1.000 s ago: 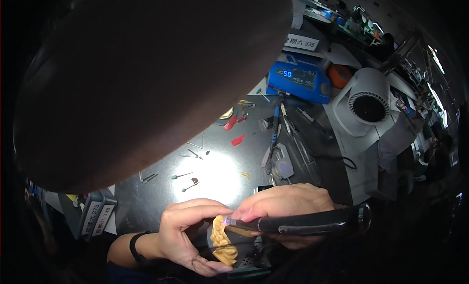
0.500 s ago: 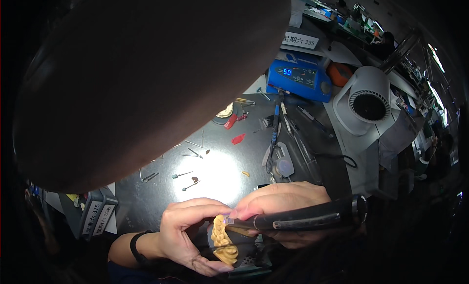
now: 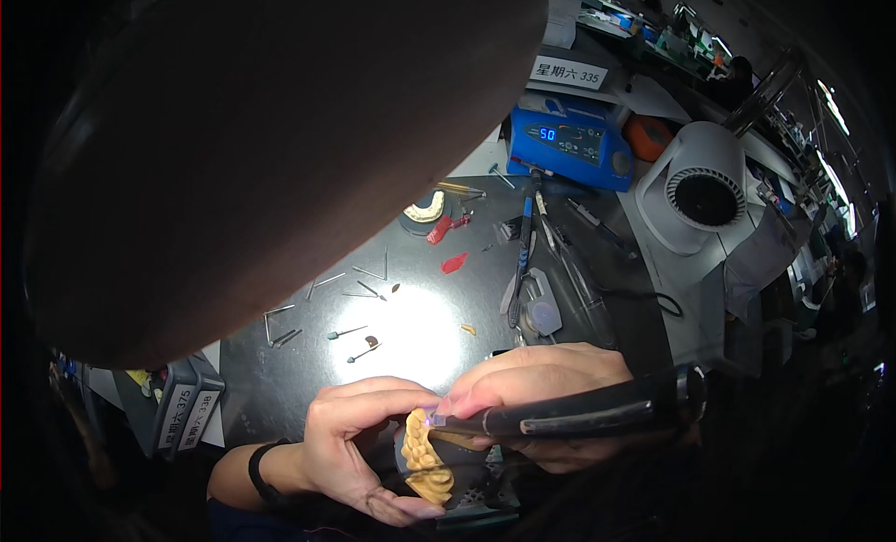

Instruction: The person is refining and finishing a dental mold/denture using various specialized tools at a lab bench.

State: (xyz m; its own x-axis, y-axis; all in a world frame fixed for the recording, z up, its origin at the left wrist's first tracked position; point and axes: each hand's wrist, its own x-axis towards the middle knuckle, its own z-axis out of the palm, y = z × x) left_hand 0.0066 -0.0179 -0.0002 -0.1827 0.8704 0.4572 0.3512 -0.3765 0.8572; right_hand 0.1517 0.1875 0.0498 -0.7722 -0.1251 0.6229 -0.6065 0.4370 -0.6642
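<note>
Tan dental cast, low in view, spanned end to end by left hand, thumb and forefinger in wide curve. Black pen-shaped tool in right hand, fingers curled tight round front; violet-lit tip at cast's upper end, contact impossible to tell. Likely best: brace hands together, hold tip steady. At left: grey bins, yellow scraps beside or inside, unclear which.

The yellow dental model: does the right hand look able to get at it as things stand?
Likely yes: the right hand holds a black pen-shaped tool with its tip beside the yellow dental model, whose tooth row the left hand leaves uncovered.
</note>
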